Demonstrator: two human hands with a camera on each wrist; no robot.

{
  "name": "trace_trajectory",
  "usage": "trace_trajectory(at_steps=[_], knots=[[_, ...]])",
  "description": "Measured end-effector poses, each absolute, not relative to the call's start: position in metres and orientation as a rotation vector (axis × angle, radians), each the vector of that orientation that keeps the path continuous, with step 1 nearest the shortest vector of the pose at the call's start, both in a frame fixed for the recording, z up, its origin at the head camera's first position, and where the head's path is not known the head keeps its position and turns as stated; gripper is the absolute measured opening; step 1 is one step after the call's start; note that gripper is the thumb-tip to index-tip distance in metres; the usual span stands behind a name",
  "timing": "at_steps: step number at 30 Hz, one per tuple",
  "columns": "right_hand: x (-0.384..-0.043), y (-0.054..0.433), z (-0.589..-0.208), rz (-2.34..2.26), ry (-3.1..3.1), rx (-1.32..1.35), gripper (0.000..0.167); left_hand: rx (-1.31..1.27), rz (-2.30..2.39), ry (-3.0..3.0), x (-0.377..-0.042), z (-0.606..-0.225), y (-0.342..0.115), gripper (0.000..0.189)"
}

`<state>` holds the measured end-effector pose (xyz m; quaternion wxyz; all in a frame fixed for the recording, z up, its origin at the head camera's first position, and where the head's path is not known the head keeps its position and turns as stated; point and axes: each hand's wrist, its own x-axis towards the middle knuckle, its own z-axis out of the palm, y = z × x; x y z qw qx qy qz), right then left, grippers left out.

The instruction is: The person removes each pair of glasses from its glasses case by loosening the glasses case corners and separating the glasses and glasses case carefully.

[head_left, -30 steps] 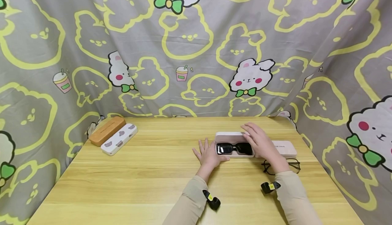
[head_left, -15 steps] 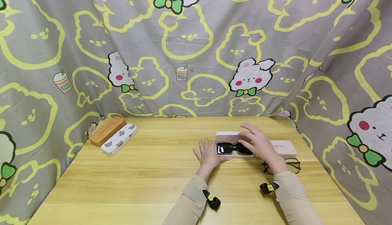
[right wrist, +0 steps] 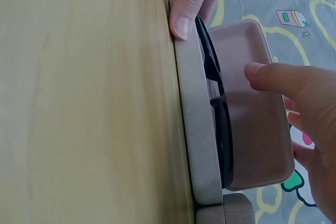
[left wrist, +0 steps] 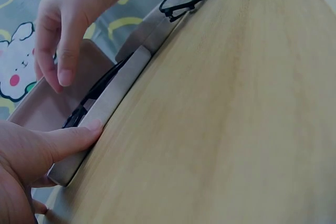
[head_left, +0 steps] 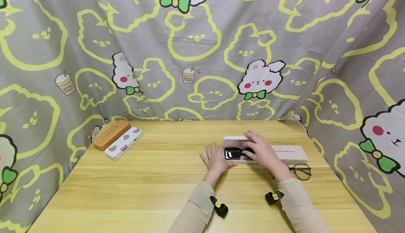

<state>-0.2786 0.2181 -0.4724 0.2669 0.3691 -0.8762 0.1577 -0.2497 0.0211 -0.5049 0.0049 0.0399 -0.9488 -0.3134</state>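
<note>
Lying nearest on the yellowish wood-grain tabletop [head_left: 133,190] are black-framed eyeglasses [head_left: 302,171]. Beyond them, an open, pale pinkish hinged case [right wrist: 200,129] holds dark-lensed sunglasses [head_left: 232,153]. The left hand [head_left: 217,161] rests against its left end, fingers spread, thumb along the front wall; the right hand [head_left: 260,151] hovers above, fingers loosely bent around nothing visible. Farther left, an orange-brown case [head_left: 112,134] lies beside a white bear-print case [head_left: 124,143].

The right hand [head_left: 261,151] moved left over sunglasses [head_left: 232,153].
</note>
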Motion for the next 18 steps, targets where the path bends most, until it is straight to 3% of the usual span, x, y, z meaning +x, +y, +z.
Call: trace_trajectory(at_steps=[18], knots=[[-0.2733, 0.2087, -0.4752, 0.312, -2.553, 0.911, 0.026, 0.128, -0.959, -2.967, -0.2493, -0.5048, 0.0216, 0.097]])
